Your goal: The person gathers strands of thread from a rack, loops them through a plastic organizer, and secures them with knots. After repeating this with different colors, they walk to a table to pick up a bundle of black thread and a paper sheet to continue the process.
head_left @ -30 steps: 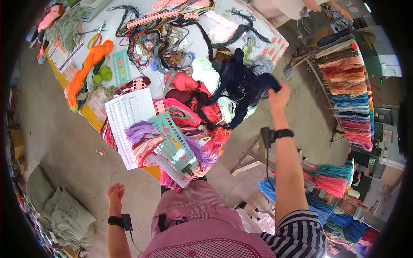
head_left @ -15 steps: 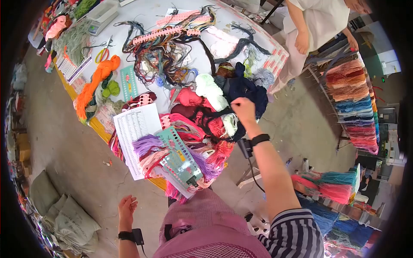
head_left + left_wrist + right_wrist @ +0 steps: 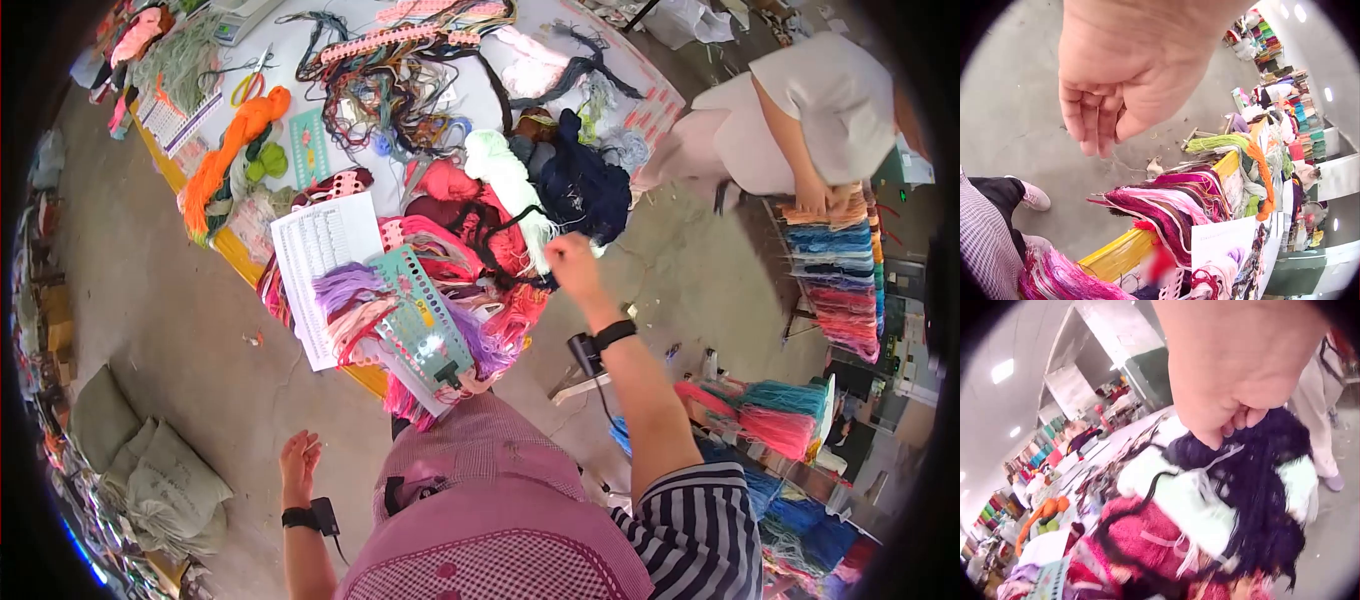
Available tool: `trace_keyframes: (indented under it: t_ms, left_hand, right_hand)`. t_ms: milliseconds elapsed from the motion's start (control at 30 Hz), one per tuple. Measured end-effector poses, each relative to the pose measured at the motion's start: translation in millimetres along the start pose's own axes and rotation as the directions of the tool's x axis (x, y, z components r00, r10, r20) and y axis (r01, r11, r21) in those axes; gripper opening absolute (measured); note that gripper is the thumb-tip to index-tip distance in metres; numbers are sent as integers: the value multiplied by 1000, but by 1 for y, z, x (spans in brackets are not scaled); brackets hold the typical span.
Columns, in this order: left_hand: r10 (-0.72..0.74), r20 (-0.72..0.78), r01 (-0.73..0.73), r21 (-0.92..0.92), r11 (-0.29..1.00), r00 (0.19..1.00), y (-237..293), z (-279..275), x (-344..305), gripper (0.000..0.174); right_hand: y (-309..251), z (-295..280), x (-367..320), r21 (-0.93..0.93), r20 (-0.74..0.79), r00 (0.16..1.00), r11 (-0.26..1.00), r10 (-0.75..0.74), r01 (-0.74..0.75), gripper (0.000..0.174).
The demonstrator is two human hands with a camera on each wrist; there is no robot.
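My right hand, fingers curled, is at the near right edge of a heap of yarn. White yarn lies beside it, with a dark navy skein behind. In the right wrist view the curled fingers overlap the navy yarn, and a thin pale string passes just below the fingertips; I cannot tell whether they pinch anything. A thin black strand curves across the red and white yarn. My left hand hangs over the floor, loosely curled and holding nothing.
A teal punched card with threads lies on a printed sheet at the table's near corner. Orange yarn and scissors lie farther left. Another person is beyond the table's right end. Sacks sit on the floor.
My right hand swung in from the table's right side, then down to the near edge of the heap. The navy yarn it held out has settled back, and more white yarn shows.
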State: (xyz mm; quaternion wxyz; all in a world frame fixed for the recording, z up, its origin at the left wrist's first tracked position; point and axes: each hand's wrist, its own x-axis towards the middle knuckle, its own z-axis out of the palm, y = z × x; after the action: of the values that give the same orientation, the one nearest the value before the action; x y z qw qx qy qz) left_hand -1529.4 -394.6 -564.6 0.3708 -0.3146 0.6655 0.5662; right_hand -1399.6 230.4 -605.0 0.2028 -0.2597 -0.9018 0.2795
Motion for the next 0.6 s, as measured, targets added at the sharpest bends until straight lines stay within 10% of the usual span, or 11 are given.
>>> trace_keyframes:
  t_ms: [100,133,167,200,333,467,600]
  left_hand:
    - [11,23,-11,7,1000,1000,5,11,-7,32]
    - [34,4,-34,-17,999,999,1,9,-10,32]
    - [32,40,-32,-6,999,999,-2,10,-10,33]
    - [48,69,-48,-2,999,996,1,9,-8,34]
    - [59,66,-56,-36,998,996,6,-1,-20,31]
    - [65,37,-60,-113,992,997,-6,-33,-18,29]
    - [-32,-5,31,-118,992,999,-26,-84,-9,28]
  right_hand:
    - [-26,51,-19,142,280,946,967,166,-212,17]
    - [-24,67,-26,37,332,939,994,88,-107,24]
    - [-32,81,-30,3,76,991,994,-106,106,25]
    - [-16,89,-40,-165,272,959,977,-84,133,26]
    - [-44,57,-34,2,384,909,984,162,-176,24]
    - [-96,-1,-12,435,133,885,776,446,-457,19]
    - [-119,-14,8,565,-223,939,819,264,-96,40]
